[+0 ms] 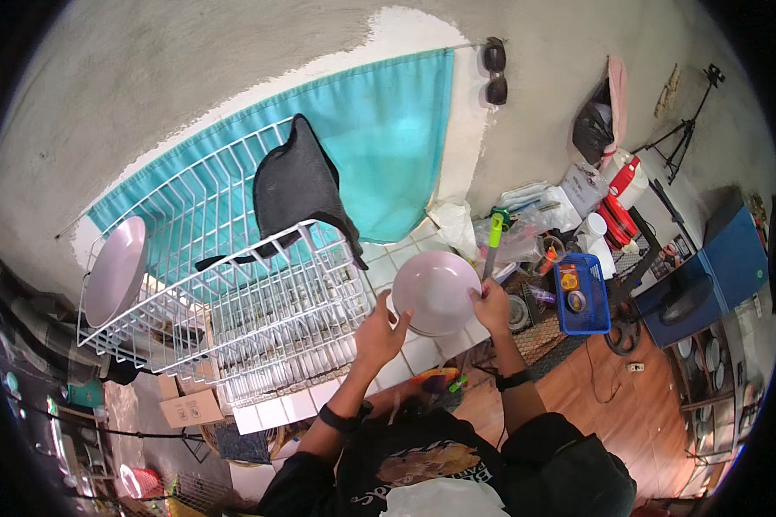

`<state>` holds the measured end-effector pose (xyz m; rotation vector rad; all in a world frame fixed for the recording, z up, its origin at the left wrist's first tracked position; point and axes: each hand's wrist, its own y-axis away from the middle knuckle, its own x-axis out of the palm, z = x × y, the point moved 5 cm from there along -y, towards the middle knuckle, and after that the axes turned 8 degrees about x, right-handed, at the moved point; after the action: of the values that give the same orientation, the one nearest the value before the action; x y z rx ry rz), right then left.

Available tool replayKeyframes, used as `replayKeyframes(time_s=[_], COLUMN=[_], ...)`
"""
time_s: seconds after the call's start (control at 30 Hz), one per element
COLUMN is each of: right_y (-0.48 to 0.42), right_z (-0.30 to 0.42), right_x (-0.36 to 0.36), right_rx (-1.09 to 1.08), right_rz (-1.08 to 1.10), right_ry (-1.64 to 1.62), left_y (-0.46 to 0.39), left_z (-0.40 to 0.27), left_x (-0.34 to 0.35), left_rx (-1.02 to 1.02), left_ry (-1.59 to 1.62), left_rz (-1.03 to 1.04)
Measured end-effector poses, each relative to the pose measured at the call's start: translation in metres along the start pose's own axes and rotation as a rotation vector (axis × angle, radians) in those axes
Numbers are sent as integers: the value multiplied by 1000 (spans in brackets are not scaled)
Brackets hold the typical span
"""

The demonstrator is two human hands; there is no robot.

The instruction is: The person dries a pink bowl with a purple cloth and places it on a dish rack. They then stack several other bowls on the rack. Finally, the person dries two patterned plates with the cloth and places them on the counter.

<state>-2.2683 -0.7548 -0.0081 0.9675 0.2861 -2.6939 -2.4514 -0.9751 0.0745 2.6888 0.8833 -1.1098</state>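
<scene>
A pale pink round plate or shallow bowl point(434, 291) is in front of me above the white-tiled counter point(420, 358). My right hand point(493, 309) grips its right rim, thumb on the upper face. At the left rim is my left hand point(380, 333), thumb and fingers spread; its thumb tip meets or nearly meets the edge. A tool with a lime-green handle end point(495, 230) and grey shaft runs down behind my right hand; whether the hand touches it I cannot tell. A similar pink dish point(115, 271) stands on edge at the left end of the white wire dish rack point(284, 310).
A black cloth point(301, 184) drapes over the rack, before a turquoise curtain point(394, 142). To the right are a blue plastic basket point(583, 323) holding small items, plastic bags point(524, 242) and a red-and-white container point(624, 178). A cardboard box point(192, 408) sits below the rack.
</scene>
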Motion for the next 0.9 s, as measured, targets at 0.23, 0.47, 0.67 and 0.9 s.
replayKeyframes(time_s=[0.23,0.47,0.67,0.9], right_y=[-7,-6,9,69], right_z=[8,16,15,84], right_x=[-14,-23,-29,-91], right_rx=[-36,-72,-57,-37], right_rz=[101,94,55,240], right_ry=[-38,-243,-449,-788], left_y=[-9,-9,0,58], left_z=[58,54,30,-39], left_x=[62,65,40,-15], left_rx=[-133,-205,-113,6], left_ry=[99,465,566,1025], left_rz=[142,141,193,277])
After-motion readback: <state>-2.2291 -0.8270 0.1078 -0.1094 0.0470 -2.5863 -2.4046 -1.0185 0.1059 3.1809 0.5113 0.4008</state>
